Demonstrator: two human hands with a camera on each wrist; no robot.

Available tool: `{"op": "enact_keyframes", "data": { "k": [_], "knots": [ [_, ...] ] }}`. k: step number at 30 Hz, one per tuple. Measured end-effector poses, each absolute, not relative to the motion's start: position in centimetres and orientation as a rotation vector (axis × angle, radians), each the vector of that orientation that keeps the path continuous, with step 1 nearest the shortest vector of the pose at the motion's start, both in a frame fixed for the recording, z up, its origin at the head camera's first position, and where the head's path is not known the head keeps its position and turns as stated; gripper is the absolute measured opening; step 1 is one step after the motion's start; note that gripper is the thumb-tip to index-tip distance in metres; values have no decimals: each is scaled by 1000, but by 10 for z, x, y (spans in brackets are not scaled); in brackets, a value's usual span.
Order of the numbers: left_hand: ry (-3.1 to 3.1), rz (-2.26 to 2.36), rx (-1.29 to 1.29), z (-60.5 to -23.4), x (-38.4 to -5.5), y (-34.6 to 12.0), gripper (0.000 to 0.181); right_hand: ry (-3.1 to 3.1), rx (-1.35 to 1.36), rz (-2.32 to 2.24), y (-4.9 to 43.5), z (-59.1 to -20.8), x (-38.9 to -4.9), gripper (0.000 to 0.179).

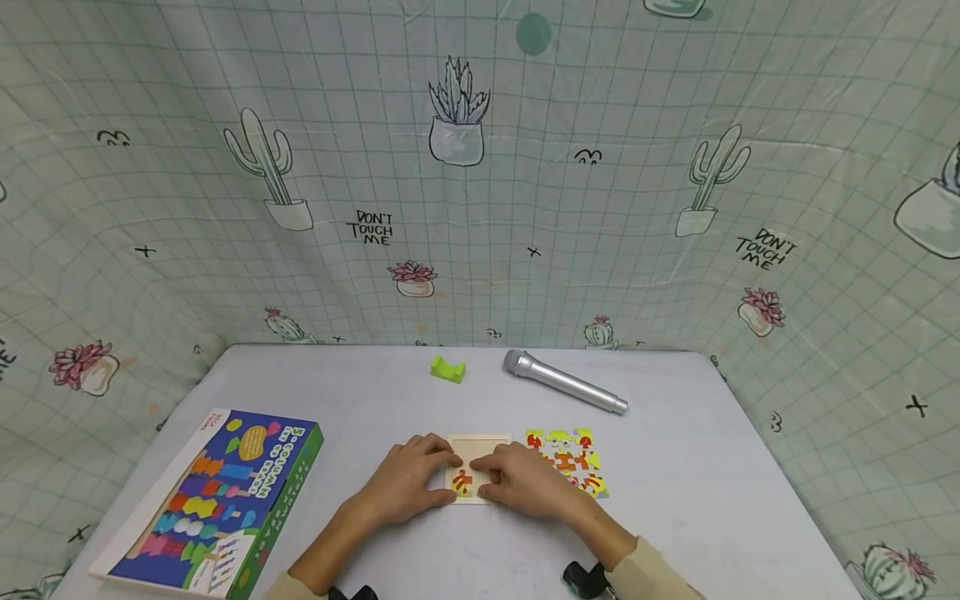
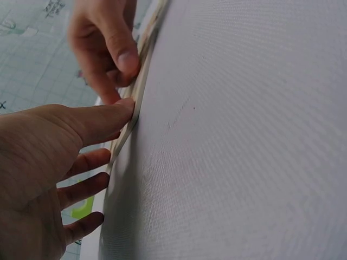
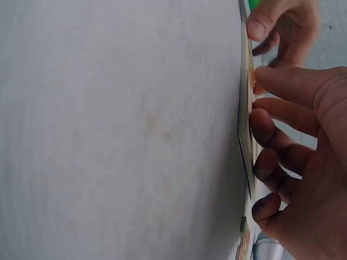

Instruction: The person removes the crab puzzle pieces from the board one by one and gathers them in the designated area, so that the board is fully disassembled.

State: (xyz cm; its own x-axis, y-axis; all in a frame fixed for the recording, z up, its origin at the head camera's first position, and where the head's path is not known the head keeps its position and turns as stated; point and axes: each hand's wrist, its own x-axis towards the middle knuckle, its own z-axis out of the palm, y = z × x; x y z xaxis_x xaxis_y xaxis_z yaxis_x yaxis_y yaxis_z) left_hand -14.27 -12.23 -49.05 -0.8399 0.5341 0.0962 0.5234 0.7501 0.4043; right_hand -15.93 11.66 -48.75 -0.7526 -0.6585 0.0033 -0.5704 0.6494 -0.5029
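Note:
A shallow wooden puzzle tray lies on the table with a yellow-and-red puzzle piece in its lower left part. My left hand rests at the tray's left side, thumb by the lower corner and index finger reaching over the frame; its fingers are spread and fairly straight in the left wrist view. From the right, my right hand reaches over the tray, thumb and index fingertips touching down beside the piece. Its other fingers bend loosely along the edge in the right wrist view. Just right of the tray are several puzzle pieces, partly covered by this hand.
A blue toy box with a green side lies at the left. Behind the tray are a lime-green curved block and a silver microphone. A patterned cloth hangs round the white table.

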Motion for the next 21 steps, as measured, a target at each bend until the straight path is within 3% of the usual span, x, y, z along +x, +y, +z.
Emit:
{"op": "enact_keyframes", "data": {
  "k": [21],
  "knots": [
    [2930,650,905,-489,-140,-123,46,2607,-982,-823,102,-487,-157,34]
  ]
}}
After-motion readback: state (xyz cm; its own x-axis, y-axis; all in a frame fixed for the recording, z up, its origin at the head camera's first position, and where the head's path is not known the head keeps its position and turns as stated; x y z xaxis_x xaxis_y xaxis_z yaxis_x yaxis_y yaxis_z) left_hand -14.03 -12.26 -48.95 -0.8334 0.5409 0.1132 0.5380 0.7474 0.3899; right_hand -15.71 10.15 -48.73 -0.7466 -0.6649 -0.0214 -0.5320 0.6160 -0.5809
